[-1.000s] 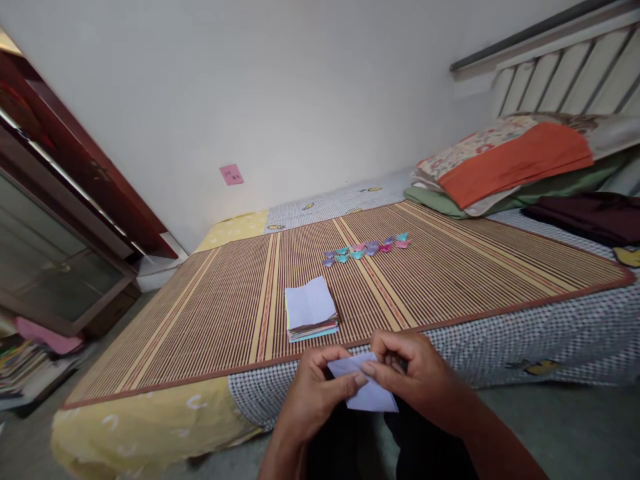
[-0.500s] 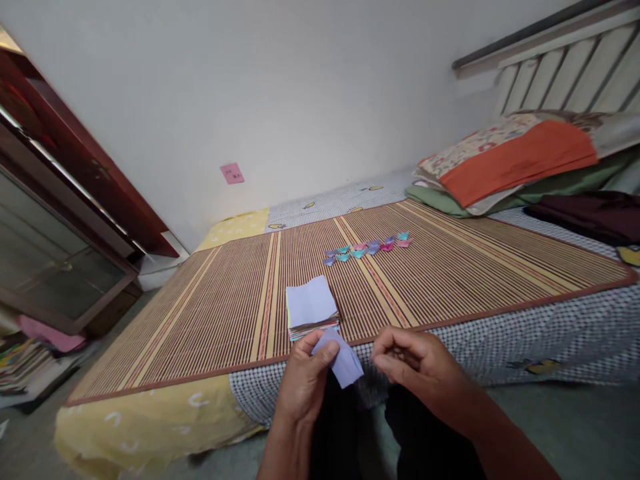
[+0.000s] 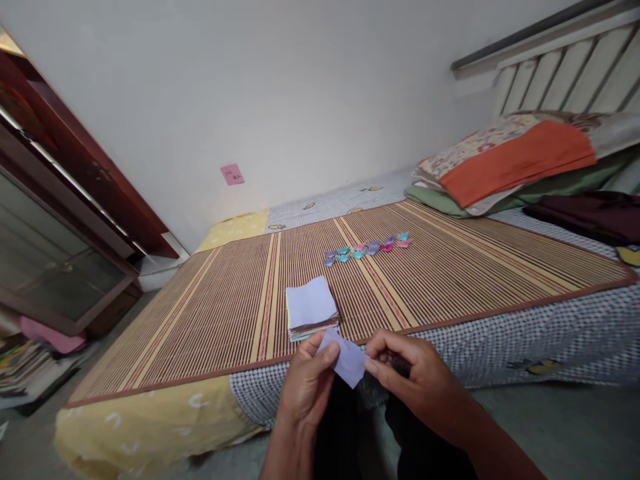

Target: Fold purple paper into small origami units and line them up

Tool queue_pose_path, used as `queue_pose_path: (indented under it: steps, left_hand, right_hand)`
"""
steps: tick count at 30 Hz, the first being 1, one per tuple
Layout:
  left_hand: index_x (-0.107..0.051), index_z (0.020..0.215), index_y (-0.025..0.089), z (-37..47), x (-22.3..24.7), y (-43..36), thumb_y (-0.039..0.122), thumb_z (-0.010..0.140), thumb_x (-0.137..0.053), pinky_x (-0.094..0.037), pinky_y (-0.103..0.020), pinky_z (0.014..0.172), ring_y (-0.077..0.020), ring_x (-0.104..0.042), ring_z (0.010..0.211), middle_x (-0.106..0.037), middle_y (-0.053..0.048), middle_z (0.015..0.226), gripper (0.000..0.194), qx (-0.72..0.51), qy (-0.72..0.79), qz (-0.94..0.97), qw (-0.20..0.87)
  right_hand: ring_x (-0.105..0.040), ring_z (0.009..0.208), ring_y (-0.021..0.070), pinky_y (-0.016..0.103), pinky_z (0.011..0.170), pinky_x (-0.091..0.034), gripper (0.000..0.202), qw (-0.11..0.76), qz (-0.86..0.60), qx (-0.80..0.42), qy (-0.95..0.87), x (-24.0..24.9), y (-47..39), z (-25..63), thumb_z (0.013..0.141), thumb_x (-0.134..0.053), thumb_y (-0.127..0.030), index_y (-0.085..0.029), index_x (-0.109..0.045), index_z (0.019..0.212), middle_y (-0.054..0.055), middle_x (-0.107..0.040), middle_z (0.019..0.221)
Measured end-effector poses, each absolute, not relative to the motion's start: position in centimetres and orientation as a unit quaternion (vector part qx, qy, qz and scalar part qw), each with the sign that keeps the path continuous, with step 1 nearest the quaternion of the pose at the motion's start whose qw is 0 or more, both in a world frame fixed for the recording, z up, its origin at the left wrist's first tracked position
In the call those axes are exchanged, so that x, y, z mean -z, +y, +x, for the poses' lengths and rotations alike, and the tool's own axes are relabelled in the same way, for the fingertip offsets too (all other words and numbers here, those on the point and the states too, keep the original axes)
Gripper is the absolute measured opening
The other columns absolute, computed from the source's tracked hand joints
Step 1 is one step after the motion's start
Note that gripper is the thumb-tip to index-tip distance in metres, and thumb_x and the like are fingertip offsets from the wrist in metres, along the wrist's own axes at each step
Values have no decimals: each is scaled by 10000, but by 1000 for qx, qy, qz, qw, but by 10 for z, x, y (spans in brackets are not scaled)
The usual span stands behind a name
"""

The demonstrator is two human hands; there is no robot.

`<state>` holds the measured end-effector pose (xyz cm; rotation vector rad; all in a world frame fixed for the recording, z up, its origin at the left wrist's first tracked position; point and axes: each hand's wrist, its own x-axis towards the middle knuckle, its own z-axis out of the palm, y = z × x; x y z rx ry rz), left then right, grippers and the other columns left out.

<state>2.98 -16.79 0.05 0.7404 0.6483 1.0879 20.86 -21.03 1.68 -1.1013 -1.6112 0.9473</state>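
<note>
A small folded sheet of lilac paper (image 3: 349, 362) is held in front of the bed's near edge. My left hand (image 3: 307, 373) pinches its left corner between thumb and fingers. At the paper's right edge, the thumb and fingertips of my right hand (image 3: 407, 365) are closed on its corner. Just beyond the left hand lies a stack of square coloured paper (image 3: 313, 303), with a lilac sheet on top. Farther back, several small folded paper boats (image 3: 373, 247) in purple, teal and pink stand in two rows.
A striped bamboo mat (image 3: 210, 320) covers the bed, over a checked sheet (image 3: 500, 347) and yellow cloth (image 3: 165, 420). Folded bedding (image 3: 520, 160) is piled at the right, near a white radiator (image 3: 565, 73). A glass-fronted cabinet (image 3: 55, 247) stands left.
My right hand has moved left and closed on the paper's right corner. The paper has turned slightly and looks wider now. The stack and boats have stayed put.
</note>
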Motion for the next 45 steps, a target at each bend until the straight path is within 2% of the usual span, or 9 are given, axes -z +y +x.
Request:
queue_pose_path:
  steps: [4,10,15,22,27,32,35,39,45]
  left_hand:
    - [-759,800,124,30,1,-171,333,675,-932,-492,-259,669,-141,-623,608,-708,-25,672,299,-495,292,362,734]
    - [-778,781,119,26,0,-173,340,720,-902,-437,-215,650,-102,-544,626,-666,-10,679,261,-480,300,410,715]
    - [-800,792,120,25,-8,-176,341,737,-887,-411,-181,591,-84,-485,614,-643,-9,674,245,-470,354,452,670]
    - [-810,863,128,36,-12,-189,357,703,-905,-546,-216,574,-140,-630,687,-736,-60,805,295,-497,371,404,673]
    - [-813,830,137,39,-8,-190,323,754,-875,-587,-235,702,-141,-687,716,-772,-51,802,210,-535,392,404,630]
    - [-806,798,127,37,-11,-189,327,710,-900,-568,-226,685,-134,-677,675,-764,-47,756,238,-534,404,388,634]
    - [-804,801,121,36,-13,-190,341,697,-906,-559,-229,668,-137,-675,651,-753,-48,735,264,-523,411,389,637]
    - [-811,834,106,34,-16,-190,406,696,-902,-592,-270,693,-162,-686,696,-750,-69,778,343,-486,390,399,672]
    - [-803,869,115,37,-18,-189,411,734,-879,-593,-273,718,-153,-669,715,-747,-63,810,334,-467,390,444,658]
  right_hand:
    - [-470,605,128,246,564,-388,201,467,-467,-339,-670,-15,-210,207,953,-560,-252,-219,-542,756,-48,-487,669]
    - [-598,733,145,257,670,-460,201,525,-433,-179,-711,-7,-209,203,908,-513,-87,-232,-474,773,-1,-621,827]
    - [-604,690,142,259,661,-458,249,534,-426,-31,-730,0,-206,202,917,-503,-30,-236,-443,793,-5,-600,767]
    - [-617,669,184,293,636,-479,263,508,-445,126,-727,5,-200,194,911,-499,-7,-240,-436,807,20,-595,714]
    - [-651,687,183,287,656,-510,224,526,-443,118,-716,8,-202,187,906,-508,-24,-232,-485,824,29,-633,740]
    - [-657,613,142,230,611,-538,280,560,-485,-56,-669,2,-208,188,883,-604,-142,-183,-622,1160,-16,-674,763]
    - [-657,622,146,229,581,-516,48,541,-479,-168,-670,-6,-209,193,901,-634,-220,-217,-681,914,-23,-676,723]
    - [-641,627,151,240,588,-496,233,526,-472,-228,-669,-8,-207,197,963,-582,-262,-217,-642,743,-16,-657,681]
    - [-522,522,120,240,524,-414,264,556,-467,-70,-684,-1,-204,191,938,-598,-196,-207,-589,674,-27,-561,620]
